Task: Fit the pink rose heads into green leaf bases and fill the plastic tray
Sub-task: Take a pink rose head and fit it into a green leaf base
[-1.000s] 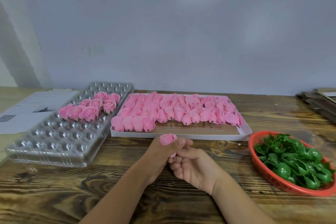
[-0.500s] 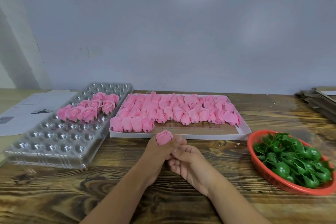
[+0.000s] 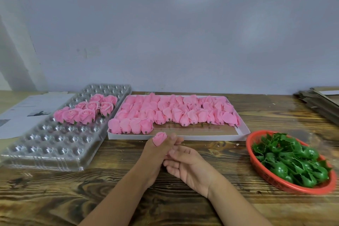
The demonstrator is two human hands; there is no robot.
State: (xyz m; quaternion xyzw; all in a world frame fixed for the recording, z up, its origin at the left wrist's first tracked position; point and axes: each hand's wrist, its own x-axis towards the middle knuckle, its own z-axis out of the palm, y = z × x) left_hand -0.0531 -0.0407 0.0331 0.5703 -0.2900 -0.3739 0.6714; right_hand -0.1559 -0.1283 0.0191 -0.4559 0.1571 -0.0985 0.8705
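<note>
left hand (image 3: 156, 154) grips a pink rose head (image 3: 159, 138), bud poking up above the curled fingers. right hand (image 3: 185, 165) sits against it, fingers curled at the rose's underside; cannot tell what they pinch. clear plastic tray (image 3: 55, 145) at left holds finished roses (image 3: 86, 111). white box (image 3: 244, 131) of loose rose heads behind, red basket (image 3: 264, 174) of green leaf bases (image 3: 291, 159) right.

Plastic tray (image 3: 55, 145) left, flat box (image 3: 242, 130) of rose heads (image 3: 174, 113) centre, basket (image 3: 275, 181) right (leaf bases (image 3: 293, 159) inside).

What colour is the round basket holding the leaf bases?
Red round plastic basket, seen best in the head view.
</note>
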